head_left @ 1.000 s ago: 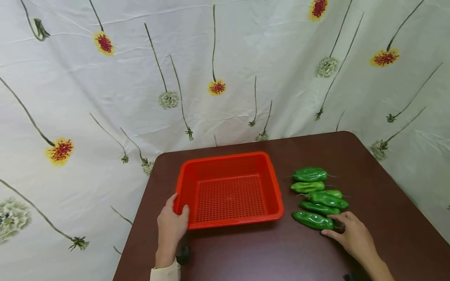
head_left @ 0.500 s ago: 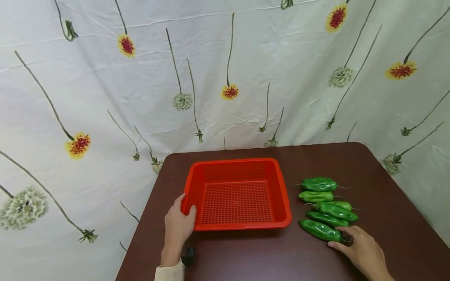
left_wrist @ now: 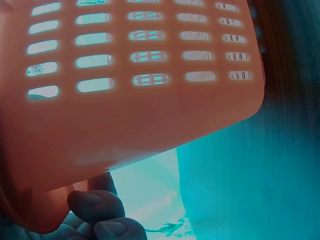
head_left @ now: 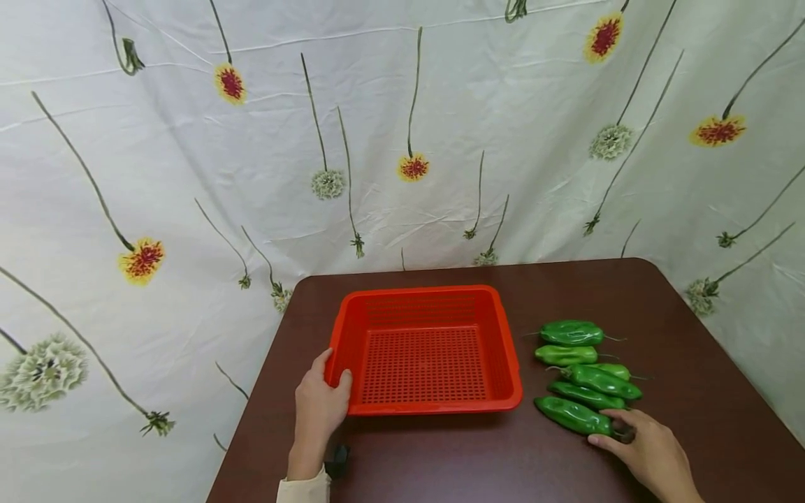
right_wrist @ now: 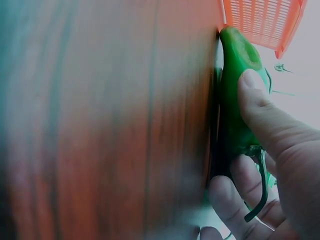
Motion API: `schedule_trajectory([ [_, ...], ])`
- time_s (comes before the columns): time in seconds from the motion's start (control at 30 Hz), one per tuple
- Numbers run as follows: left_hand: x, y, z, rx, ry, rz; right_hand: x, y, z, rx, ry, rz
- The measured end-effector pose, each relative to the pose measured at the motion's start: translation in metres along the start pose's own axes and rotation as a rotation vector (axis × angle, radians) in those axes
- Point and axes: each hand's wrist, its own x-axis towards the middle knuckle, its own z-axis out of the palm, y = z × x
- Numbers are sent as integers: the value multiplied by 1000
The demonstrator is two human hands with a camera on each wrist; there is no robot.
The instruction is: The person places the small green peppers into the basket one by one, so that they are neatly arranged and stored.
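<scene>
On the left, my left hand (head_left: pixel 322 402) grips the left rim of a red plastic basket (head_left: pixel 434 406), thumb on the inner side. The left wrist view shows curled fingertips (left_wrist: pixel 111 229) under the rim beside the slotted wall. To the right, my right hand (head_left: pixel 650 447) holds the stem end of the nearest green pepper (head_left: pixel 571 415) between thumb and fingers. From the right wrist, the thumb lies along the side of this pepper (right_wrist: pixel 234 95), its curved stem hanging over the other fingers. The pepper lies low at the tabletop.
Several more green peppers lie in a loose column behind the held one, among them a dark one (head_left: pixel 571 333) at the back and a lighter one (head_left: pixel 564 355). The brown table (head_left: pixel 453 464) has rounded far corners. A flower-patterned white cloth (head_left: pixel 377 91) hangs behind it.
The head view has shifted, so table, basket and peppers appear lower and farther right. Both hands keep their places at the basket rim and the nearest pepper.
</scene>
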Motion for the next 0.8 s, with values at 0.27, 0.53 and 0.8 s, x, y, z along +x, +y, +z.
schedule_trajectory([
  [0.27,0,1,3,-11,8,10,0,5,-2,40,1,26],
  [0.53,0,0,-1,4,10,3,3,3,-9,52,40,54],
  [0.8,0,0,0,4,6,4,9,0,-18,56,194,-15],
])
